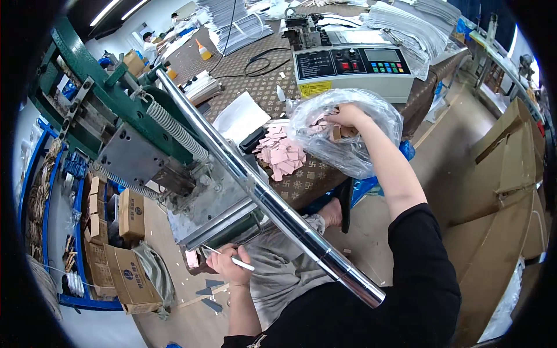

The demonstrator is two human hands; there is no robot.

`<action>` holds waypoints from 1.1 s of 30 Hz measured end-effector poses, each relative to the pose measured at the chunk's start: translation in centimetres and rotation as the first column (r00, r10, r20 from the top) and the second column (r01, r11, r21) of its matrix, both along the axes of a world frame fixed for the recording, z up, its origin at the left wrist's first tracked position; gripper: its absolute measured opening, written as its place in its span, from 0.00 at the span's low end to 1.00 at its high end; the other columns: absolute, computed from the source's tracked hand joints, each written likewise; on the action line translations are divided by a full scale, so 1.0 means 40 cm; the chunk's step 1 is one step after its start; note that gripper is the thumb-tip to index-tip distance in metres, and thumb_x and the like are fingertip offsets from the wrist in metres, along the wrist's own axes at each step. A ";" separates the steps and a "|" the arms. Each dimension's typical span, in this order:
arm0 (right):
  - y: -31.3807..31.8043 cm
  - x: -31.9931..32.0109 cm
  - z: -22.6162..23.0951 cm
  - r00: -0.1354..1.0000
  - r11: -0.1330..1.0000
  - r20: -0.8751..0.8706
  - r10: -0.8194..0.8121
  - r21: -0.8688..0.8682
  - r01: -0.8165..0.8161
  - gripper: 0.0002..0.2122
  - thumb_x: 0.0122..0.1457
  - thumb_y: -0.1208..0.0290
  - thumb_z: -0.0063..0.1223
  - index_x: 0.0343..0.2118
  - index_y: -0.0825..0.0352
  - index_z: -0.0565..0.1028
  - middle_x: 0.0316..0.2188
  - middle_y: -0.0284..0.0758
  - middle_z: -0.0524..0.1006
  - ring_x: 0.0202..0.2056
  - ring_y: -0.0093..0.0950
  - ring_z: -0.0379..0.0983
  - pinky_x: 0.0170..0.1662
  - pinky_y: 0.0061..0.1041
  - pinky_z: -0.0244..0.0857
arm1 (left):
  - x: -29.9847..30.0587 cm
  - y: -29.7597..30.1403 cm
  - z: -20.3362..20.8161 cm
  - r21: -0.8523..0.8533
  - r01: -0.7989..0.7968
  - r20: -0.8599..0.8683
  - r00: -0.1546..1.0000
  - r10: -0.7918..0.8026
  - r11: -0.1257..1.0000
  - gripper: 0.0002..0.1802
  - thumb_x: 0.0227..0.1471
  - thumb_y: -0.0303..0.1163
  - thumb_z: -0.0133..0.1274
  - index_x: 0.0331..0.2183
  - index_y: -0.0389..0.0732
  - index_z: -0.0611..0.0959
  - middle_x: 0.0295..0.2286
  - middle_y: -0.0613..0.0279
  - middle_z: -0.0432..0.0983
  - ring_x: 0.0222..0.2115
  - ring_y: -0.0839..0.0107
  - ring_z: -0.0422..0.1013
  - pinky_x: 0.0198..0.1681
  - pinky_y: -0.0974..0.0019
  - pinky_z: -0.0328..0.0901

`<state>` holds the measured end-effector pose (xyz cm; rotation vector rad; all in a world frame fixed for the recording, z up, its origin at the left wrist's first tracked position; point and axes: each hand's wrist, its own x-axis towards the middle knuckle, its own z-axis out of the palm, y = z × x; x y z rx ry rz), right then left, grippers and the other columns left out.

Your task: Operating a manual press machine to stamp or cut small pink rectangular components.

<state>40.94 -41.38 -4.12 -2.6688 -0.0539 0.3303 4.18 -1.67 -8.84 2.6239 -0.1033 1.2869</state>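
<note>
The right hand is reaching into a clear plastic bag that sits on the tabletop. The bag is thin, shiny and very crinkly, and it bulges up around the hand. Through the plastic you can see small pink pieces and a little brown piece by the fingers. The fingers are curled down inside the bag, but the crinkled plastic hides whether they are pinching anything.

Just left of the bag lies a pile of pink tags. They are small, flat and pale pink, shaped like little rectangles, and they lie every which way on top of each other. The pile is touching the edge of the bag.

The left hand is low down, near the person's lap. It is closed around a thin white stick that pokes out on both sides of the fist.

A long shiny metal bar runs slanting between the two hands. It belongs to a green and grey machine on the left.

Behind the bag stands a grey box machine with buttons and a small screen. A white sheet of paper lies near the pink pile. Brown cardboard boxes are stacked on the floor to the left.
</note>
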 end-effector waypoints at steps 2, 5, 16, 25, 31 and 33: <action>0.003 0.012 -0.020 0.993 0.999 0.117 -0.014 0.036 0.010 0.34 0.54 0.43 0.63 0.58 0.63 0.76 0.54 0.46 0.78 0.57 0.41 0.74 0.61 0.36 0.66 | 0.004 -0.002 0.006 -0.001 0.020 0.028 0.999 -0.020 1.000 0.11 0.48 0.30 0.60 0.25 0.46 0.71 0.28 0.62 0.80 0.29 0.59 0.69 0.42 0.55 0.57; 0.011 0.021 -0.058 0.979 0.996 0.201 -0.022 -0.076 0.038 0.27 0.60 0.46 0.58 0.55 0.62 0.79 0.55 0.43 0.79 0.58 0.41 0.74 0.61 0.36 0.66 | 0.004 -0.004 0.008 0.015 0.002 0.001 1.000 -0.002 1.000 0.12 0.49 0.30 0.60 0.26 0.46 0.70 0.28 0.61 0.79 0.30 0.59 0.70 0.43 0.55 0.57; 0.048 -0.064 -0.036 0.947 0.861 0.126 0.296 -0.465 -0.207 0.24 0.61 0.49 0.54 0.50 0.65 0.81 0.49 0.44 0.81 0.51 0.44 0.77 0.57 0.43 0.68 | 0.011 0.006 -0.011 0.003 0.016 0.030 0.999 -0.016 1.000 0.13 0.52 0.31 0.60 0.25 0.45 0.70 0.26 0.61 0.76 0.29 0.57 0.68 0.42 0.54 0.57; 0.075 -0.290 0.018 0.873 0.997 0.486 0.031 0.043 -0.059 0.24 0.59 0.58 0.61 0.55 0.64 0.76 0.56 0.48 0.74 0.62 0.47 0.64 0.66 0.43 0.54 | 0.013 0.007 -0.009 0.031 0.017 0.067 0.998 -0.019 0.999 0.11 0.52 0.32 0.61 0.27 0.46 0.73 0.29 0.61 0.78 0.31 0.57 0.69 0.43 0.54 0.57; 0.141 -0.539 0.190 0.686 0.778 0.724 0.069 0.392 -0.492 0.18 0.64 0.68 0.55 0.55 0.66 0.74 0.61 0.44 0.69 0.66 0.44 0.59 0.69 0.42 0.50 | 0.002 0.014 -0.010 -0.001 0.040 0.018 0.999 -0.040 0.999 0.13 0.44 0.32 0.66 0.26 0.49 0.75 0.29 0.68 0.79 0.29 0.62 0.71 0.43 0.56 0.59; 0.171 -0.604 0.264 0.650 0.529 0.760 -0.019 0.559 -0.639 0.23 0.69 0.54 0.37 0.55 0.66 0.74 0.63 0.43 0.67 0.65 0.43 0.60 0.69 0.43 0.51 | 0.005 0.010 -0.009 -0.022 0.037 0.067 0.997 -0.036 0.999 0.13 0.43 0.32 0.66 0.25 0.49 0.75 0.28 0.70 0.79 0.28 0.64 0.71 0.42 0.58 0.59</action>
